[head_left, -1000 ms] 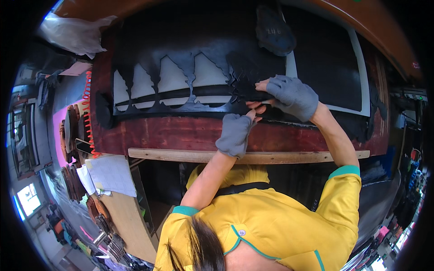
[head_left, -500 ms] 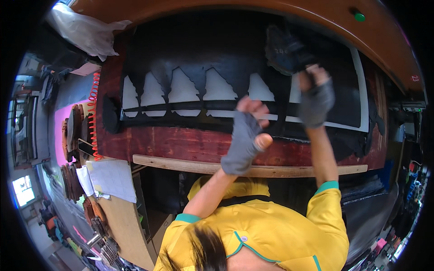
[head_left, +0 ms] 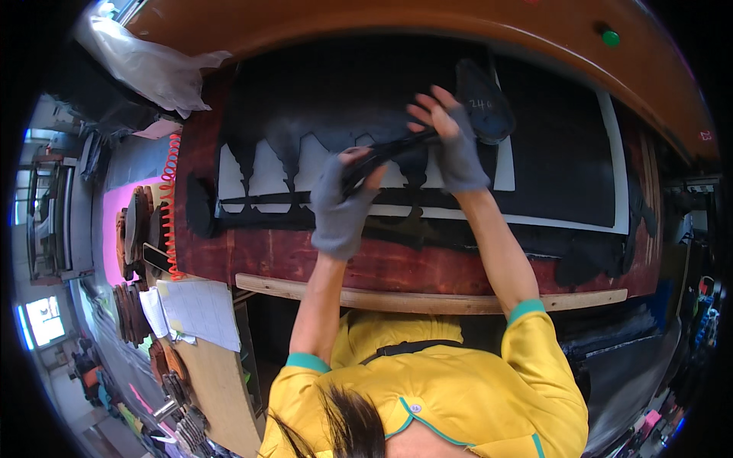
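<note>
My left hand, in a grey fingerless glove, is closed around dark, limp cut pieces that look like black leather or a similar sheet. Their far end reaches the palm side of my right hand, whose fingers are spread; I cannot make out whether its thumb pinches them. Just beyond the right hand lies a dark, rounded die or template with a pale handwritten mark. Under both hands stretches a black sheet with a row of cut-outs, through which a white board shows.
An orange-brown machine beam crosses the far side. Black scraps lie on the red wooden table, which has a wooden strip along its near edge. A red coiled cord, papers and brown dies are at left.
Both hands have come together, the left moving left and the right moving left from the die. Black pieces now stretch between them. The die has shifted and turned on the sheet.
</note>
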Tool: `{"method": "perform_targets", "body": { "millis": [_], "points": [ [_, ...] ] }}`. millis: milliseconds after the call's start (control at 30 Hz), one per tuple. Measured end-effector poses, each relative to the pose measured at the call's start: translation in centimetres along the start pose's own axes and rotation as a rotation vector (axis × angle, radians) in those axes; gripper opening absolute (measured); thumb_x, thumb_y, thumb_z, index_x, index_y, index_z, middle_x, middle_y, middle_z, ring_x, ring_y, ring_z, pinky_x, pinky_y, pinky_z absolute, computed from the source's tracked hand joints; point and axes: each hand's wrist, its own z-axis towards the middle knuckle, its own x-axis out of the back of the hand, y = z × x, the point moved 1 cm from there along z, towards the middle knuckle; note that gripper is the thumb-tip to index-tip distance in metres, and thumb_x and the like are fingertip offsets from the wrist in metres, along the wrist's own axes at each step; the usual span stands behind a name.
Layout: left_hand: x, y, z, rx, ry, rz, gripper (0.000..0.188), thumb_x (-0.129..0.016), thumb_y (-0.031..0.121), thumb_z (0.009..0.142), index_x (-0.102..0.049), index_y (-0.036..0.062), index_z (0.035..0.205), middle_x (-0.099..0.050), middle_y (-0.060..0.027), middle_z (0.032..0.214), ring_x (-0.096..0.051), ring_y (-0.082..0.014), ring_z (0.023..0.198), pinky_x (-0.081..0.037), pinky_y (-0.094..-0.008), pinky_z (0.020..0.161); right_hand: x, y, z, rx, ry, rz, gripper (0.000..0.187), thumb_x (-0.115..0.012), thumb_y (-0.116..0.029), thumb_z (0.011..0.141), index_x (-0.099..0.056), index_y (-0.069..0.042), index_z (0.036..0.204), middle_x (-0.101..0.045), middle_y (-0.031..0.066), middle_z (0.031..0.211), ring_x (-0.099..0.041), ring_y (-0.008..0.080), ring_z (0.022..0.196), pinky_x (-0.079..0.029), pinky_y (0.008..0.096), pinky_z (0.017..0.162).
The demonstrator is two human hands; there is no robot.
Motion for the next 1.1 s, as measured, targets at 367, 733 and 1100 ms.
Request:
{"method": "perform_targets", "body": {
  "millis": [367,733,1100],
  "points": [
    [-2.2,-3.8,0.2,-0.05,0.082,-0.042,0.05,-0.089,0.017,0.068,-0.052,0.0037,0.099,-0.054,-0.0087,0.098,-0.058,-0.0214,0.087,-0.049,-0.0316,0.074,0.8,3.2,2.1,-0.077,0.041,0.0,0.029,-0.062,-0.031,0.096,-0.065,-0.003,0.101,-0.061,0.0067,0.085,-0.06,0.0155,0.074,-0.052,0.0294,0.074],
    [1.1,-3.4,-0.8,0.511,0.292,-0.44,0.045,-0.078,0.012,0.082,-0.056,0.0068,0.121,-0.061,-0.0047,0.109,-0.057,-0.0147,0.098,-0.05,-0.0299,0.084,0.5,2.8,2.6,-0.213,0.184,0.205,0.045,-0.049,-0.042,0.101,-0.057,0.0,0.117,-0.059,0.0068,0.094,-0.058,0.0163,0.074,-0.052,0.035,0.08],
    [29.1,-8.7,-6.3,0.747,1.154,-0.61,0.036,-0.062,0.025,0.094,-0.058,0.0067,0.124,-0.061,-0.0122,0.124,-0.06,-0.0241,0.111,-0.05,-0.0352,0.097,-2.8,4.7,1.3,0.136,0.227,-0.731,0.022,-0.06,-0.022,0.096,-0.062,-0.005,0.111,-0.061,0.0071,0.094,-0.06,0.0173,0.083,-0.051,0.0351,0.082]
  ]
}}
